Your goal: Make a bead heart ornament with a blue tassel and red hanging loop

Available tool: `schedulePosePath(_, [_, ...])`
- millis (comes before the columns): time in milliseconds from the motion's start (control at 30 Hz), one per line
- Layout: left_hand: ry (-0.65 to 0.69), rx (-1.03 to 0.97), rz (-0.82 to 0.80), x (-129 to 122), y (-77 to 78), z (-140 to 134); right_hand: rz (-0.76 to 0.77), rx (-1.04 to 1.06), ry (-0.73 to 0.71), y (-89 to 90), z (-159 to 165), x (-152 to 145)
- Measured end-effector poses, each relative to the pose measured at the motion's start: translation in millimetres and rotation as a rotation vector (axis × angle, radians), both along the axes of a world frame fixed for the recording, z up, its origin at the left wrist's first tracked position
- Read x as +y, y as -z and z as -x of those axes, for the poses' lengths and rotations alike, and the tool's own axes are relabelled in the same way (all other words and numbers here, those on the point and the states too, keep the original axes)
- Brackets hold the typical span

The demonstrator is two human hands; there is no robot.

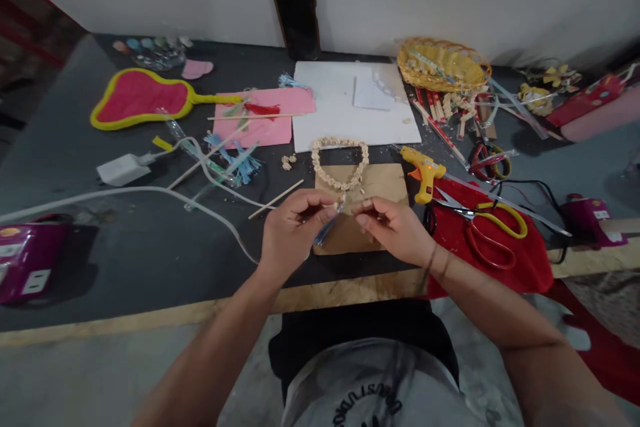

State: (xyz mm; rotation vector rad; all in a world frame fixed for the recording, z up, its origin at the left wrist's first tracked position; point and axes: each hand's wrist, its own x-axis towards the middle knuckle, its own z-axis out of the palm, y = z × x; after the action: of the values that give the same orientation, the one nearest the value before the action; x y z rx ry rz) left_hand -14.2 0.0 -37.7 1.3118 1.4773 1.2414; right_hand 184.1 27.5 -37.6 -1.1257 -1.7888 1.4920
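My left hand (290, 230) is closed, thumb and forefinger pinching the top of a blue tassel (327, 231) whose threads hang down over a brown cardboard piece (393, 183). Just to the right, my right hand (397, 230) has its fingertips pressed together; whatever lies between them is too small to make out. Beyond both hands, a loop of pale, knobbly beads (364, 155) rests partly on the cardboard, its lower end close to the pinched tassel top.
A yellow glue gun (425, 173) and scissors (493, 213) lie right, near red cloth (533, 267). Farther back are a white board (320, 103), a wicker basket (407, 70) and a leaning phone (294, 3). A pink-and-yellow fan shape (145, 99) and white cable (125, 190) occupy the left.
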Motion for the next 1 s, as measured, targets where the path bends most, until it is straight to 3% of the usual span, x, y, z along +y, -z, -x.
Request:
schedulePosePath(67, [0.010,-0.115,-0.041,-5.5,3.2,-6.0,0.312,0.227,0.033,-2.2,6.1,0.4])
schedulePosePath(133, [0.016,-0.239,-0.064,-10.8,7.0,-12.1,0.516,0.405,0.051,-4.0,12.8,-1.0])
schedulePosePath(300, [0.008,-0.487,0.000,-18.6,10.2,-23.1,0.773,0.571,0.070,-10.9,20.2,-7.2])
schedulePosePath(600, [0.042,-0.569,0.042,-25.1,12.4,-24.1,0.852,0.567,0.093,-12.3,15.4,-11.1])
schedulePosePath(800, [0.105,-0.469,0.015,-26.5,16.2,-18.6,0.812,0.513,0.050,-6.4,11.2,-12.7])
schedulePosePath(1000, [0.093,-0.298,-0.025,-25.1,7.7,-15.9,0.698,0.517,0.071,-0.4,10.2,-15.4])
